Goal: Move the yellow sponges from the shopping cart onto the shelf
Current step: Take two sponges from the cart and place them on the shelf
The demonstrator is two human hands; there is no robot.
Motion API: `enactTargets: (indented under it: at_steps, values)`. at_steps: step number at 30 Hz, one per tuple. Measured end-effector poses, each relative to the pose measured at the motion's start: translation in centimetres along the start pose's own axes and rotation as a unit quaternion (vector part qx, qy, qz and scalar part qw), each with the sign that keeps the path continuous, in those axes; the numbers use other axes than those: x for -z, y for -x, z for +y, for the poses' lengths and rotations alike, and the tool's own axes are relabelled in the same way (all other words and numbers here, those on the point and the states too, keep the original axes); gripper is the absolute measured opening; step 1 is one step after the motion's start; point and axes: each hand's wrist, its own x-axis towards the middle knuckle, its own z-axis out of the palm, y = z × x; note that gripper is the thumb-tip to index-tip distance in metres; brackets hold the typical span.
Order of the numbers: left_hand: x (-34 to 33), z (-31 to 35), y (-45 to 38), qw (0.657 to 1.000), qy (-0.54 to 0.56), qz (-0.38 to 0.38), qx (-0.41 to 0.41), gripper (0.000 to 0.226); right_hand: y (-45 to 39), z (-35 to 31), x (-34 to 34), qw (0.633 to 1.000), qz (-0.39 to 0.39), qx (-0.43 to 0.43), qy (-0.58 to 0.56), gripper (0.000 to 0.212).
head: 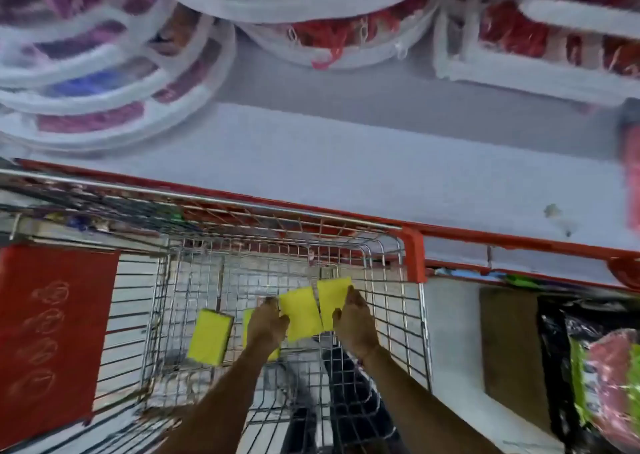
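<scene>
Low in the frame, two sponges are held inside the shopping cart (391, 315): the left hand (266, 325) is closed on one yellow sponge (300, 315), the right hand (353, 325) on another (331, 301), each pinched at an edge. A third sponge (209, 335) lies on the wire floor at lower left; a fourth is half hidden under the left hand. They are judged light, soft and springy, best taken across the short sides. Beyond, the pale shelf (346, 162) is seen, with round packs (104, 82) at upper left.
</scene>
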Motion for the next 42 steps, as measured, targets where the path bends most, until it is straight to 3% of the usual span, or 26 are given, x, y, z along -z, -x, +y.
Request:
enactTargets:
  at_steps: [6,11,15,23,30,33,36,39,42]
  values:
    - [-1.4,0.7,-2.1,0.997,0.061,0.004,0.055,0.061,-1.3,0.2,-0.8,0.997,0.007,-0.063,-0.037,0.078]
    - [-1.8,0.8,-2.6,0.988,0.082,0.015,0.132,0.063,-2.1,0.0,-0.2,0.995,0.013,-0.097,-0.036,0.063]
    - [-1.1,0.2,-2.5,0.979,0.135,0.047,0.148,0.058,-2.2,0.0,0.1,0.994,-0.012,-0.096,-0.05,0.049]
    - [0.6,0.5,0.8,0.971,0.218,0.047,0.089,0.045,0.0,-1.0,1.8,0.99,-0.024,-0.07,-0.119,0.046]
    - [4.4,1.1,4.3,0.967,0.248,0.053,0.011,0.041,3.6,-2.3,5.3,0.973,0.027,-0.017,-0.23,0.038]
    - [7.3,1.7,6.8,0.936,0.349,0.021,-0.025,0.037,6.0,-3.8,7.9,0.954,0.051,0.017,-0.295,0.032]
    - [10.4,2.5,9.3,0.907,0.412,0.006,-0.082,0.012,8.3,-5.2,11.0,0.934,0.078,0.041,-0.346,0.033]
    - [14.0,3.8,12.8,0.891,0.431,-0.019,-0.144,0.019,10.5,-6.6,14.6,0.914,0.106,0.087,-0.383,0.025]
    - [17.7,5.4,15.7,0.878,0.439,-0.013,-0.19,0.029,13.0,-8.1,18.3,0.895,0.115,0.127,-0.412,0.035]
